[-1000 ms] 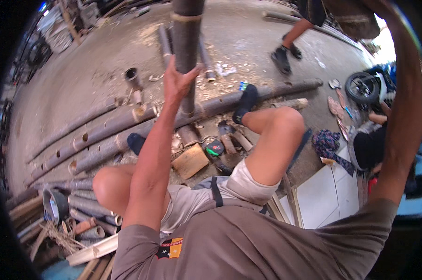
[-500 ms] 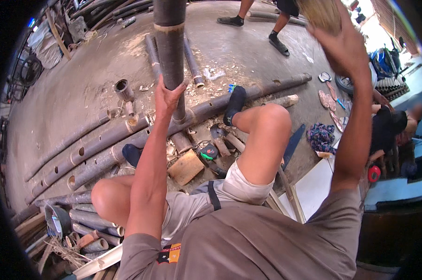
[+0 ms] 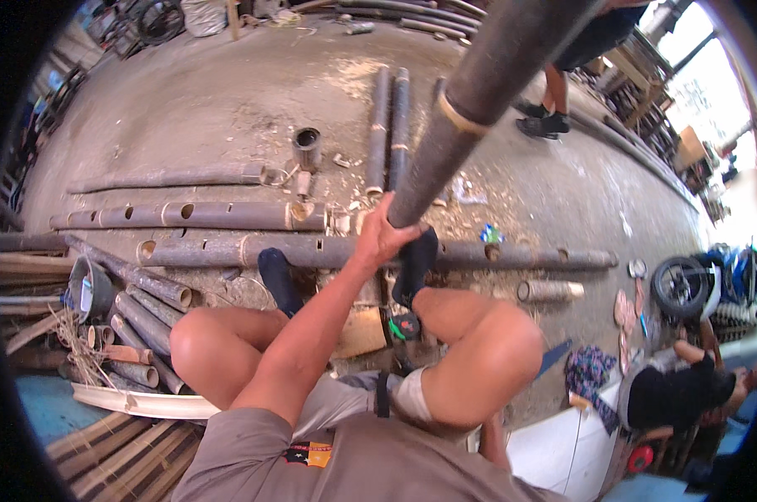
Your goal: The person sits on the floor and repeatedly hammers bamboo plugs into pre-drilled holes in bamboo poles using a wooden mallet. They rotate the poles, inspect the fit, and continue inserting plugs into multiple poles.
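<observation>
My left hand [image 3: 387, 237] is wrapped round the lower part of a thick dark bamboo pole [image 3: 500, 88]. The pole leans up to the right, and its top runs out of the head view. Close below that hand, a long bamboo pole with cut holes [image 3: 512, 254] lies across the floor by my socked feet. A yellowish wood block [image 3: 360, 333] and a black and green tape measure [image 3: 403, 325] are on the floor between my legs. Of my right arm only the forearm [image 3: 494, 442] shows beside my right thigh; the hand is hidden behind the leg.
Another holed bamboo pole [image 3: 236, 216], a short upright bamboo piece [image 3: 306, 151] and two dark tubes [image 3: 378, 125] lie or stand ahead. Cut bamboo [image 3: 136, 314] and a grey bucket [image 3: 89, 289] are at left. A person's legs [image 3: 554, 92] stand beyond; another person [image 3: 675, 393] is at right.
The pole has swung from upright to leaning right, still in my left hand. My right hand has dropped from its raised place, where it held a blurred yellowish thing. The view has turned.
</observation>
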{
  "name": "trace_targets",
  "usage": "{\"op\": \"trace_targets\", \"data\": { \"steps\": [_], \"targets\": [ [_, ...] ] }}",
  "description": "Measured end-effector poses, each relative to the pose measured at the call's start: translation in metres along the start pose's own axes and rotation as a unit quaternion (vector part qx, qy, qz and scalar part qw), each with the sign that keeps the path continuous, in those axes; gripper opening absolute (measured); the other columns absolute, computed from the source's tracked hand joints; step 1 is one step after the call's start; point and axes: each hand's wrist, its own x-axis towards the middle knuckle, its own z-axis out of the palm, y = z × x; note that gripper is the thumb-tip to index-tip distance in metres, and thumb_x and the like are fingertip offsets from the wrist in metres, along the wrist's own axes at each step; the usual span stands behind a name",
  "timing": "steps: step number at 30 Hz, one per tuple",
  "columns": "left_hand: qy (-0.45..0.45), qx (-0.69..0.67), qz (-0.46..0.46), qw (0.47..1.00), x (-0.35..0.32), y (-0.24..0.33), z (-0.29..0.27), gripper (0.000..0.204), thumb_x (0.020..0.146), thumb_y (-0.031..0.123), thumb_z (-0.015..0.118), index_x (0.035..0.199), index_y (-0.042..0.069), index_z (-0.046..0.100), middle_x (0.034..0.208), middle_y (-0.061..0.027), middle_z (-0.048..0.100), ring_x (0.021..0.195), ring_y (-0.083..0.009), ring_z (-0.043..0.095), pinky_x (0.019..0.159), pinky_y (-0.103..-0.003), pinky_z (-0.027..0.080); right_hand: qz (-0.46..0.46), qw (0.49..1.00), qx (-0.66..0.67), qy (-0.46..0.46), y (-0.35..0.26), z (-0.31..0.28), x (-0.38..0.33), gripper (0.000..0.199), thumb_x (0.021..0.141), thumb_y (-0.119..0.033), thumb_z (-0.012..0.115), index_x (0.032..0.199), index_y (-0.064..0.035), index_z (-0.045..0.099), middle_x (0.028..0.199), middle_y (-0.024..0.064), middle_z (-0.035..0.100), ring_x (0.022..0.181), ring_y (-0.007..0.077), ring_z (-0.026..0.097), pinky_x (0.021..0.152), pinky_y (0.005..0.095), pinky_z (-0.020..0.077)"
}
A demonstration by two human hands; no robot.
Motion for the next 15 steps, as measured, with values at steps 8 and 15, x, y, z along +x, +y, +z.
{"op": "trace_targets", "data": {
  "steps": [8,15],
  "targets": [
    [-0.038,-0.002,0.088,0.995,0.016,-0.027,-0.004,0.072,0.067,0.033,0.093,0.126,0.003,0.067,0.11,-0.0126,0.074,0.102,-0.0247,0.071,0.094,-0.04,0.054,-0.145,0.976,0.16,-0.014,-0.08,-0.058,0.075,0.1,0.089,-0.038,0.082,0.161,0.0051,0.026,0.133,0.0268,0.065,0.126,0.0354,0.064,0.104,0.0473,0.0501],
    [-0.135,0.006,0.165,0.977,0.041,-0.01,-0.018,0.085,0.064,0.04,0.094,0.132,-0.001,0.064,0.113,-0.0158,0.073,0.104,-0.0258,0.071,0.095,-0.04,0.054,-0.618,0.688,0.377,0.049,-0.323,-0.18,0.057,0.099,0.076,-0.033,0.095,0.149,0.0058,0.041,0.132,0.0196,0.062,0.123,0.0313,0.062,0.104,0.0432,0.0504]
  ]
}}
